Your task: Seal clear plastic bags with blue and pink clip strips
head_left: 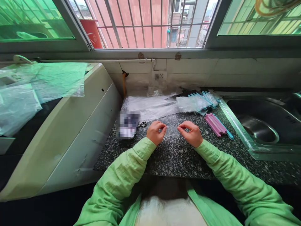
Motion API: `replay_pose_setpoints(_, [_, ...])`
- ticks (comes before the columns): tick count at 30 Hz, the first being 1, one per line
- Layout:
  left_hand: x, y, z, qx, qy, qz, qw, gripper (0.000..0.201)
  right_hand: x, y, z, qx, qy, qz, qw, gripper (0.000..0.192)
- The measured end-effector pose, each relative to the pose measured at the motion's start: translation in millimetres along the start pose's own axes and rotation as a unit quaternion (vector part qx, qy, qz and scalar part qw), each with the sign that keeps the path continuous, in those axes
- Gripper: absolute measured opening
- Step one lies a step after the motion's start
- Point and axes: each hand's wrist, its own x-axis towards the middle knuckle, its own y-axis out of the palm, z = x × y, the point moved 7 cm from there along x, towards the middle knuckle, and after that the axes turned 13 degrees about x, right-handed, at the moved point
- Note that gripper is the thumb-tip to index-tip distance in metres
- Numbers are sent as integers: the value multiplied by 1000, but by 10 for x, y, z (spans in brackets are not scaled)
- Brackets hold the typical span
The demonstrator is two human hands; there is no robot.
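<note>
A small clear plastic bag (172, 131) is stretched flat between my two hands, just above the speckled countertop (174, 160). My left hand (155, 132) pinches its left edge between thumb and fingers. On the opposite edge, my right hand (191, 133) has the same kind of pinch. To the right of my right hand lies a bundle of pink strips (215, 124), with a blue strip (227, 128) beside it. Behind them are blue strips in clear wrapping (195, 103). A sheet of clear plastic (152, 106) is spread beyond my hands.
A blurred-out object (128, 125) sits left of my left hand. The steel sink (258, 125) is set into the counter on the right. A large pale appliance (82, 135) with plastic bags (54, 81) on top stands at left. Behind is a barred window (145, 25).
</note>
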Motion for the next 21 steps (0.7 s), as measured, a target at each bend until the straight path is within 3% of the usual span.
replay_pose_setpoints(15, [14, -11, 250, -167, -150, 2, 974, 13, 5, -33, 29, 32, 11, -8, 999, 16])
replay_pose_setpoints(21, [6, -53, 315, -175, -206, -6, 963, 16, 13, -119, 92, -21, -39, -45, 998, 16])
